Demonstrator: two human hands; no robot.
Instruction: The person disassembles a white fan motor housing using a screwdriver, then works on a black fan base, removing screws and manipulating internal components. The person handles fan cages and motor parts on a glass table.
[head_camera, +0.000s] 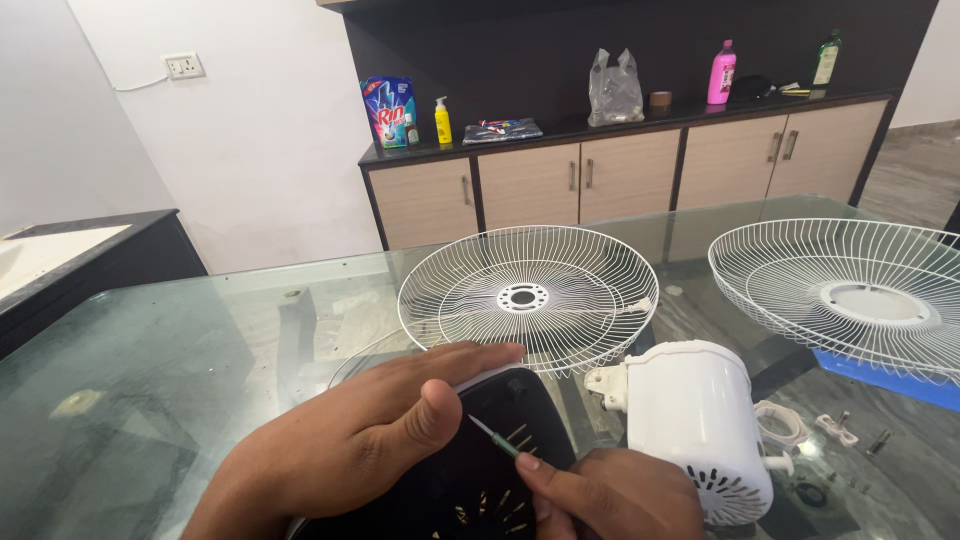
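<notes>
The left hand (370, 440) lies flat over the top edge of a black slotted fan cover (480, 470), fingers spread along its white rim and thumb pressed down on its face; this looks like a bracing grip, keeping the cover from sliding on the glass surface (180, 360). The right hand (610, 495) comes in from below, fingertips pinched together on a thin green-handled screwdriver (495, 437). The tool's long axis runs diagonally, its metal tip pointing up and to the left toward the left thumb, its handle down and right into the fingers. The tip sits just above the cover's slots; whether it touches them I cannot tell.

Just to the right of the hands, a white fan motor housing (695, 425) rests on its side, vents facing the camera. Beyond it lie two white wire fan guards, one (528, 297) straight ahead, the other (850, 295) well to the right. Small screws and a white clip (838, 428) are scattered near the housing. A sideboard with bottles (600, 170) stands against the far wall.
</notes>
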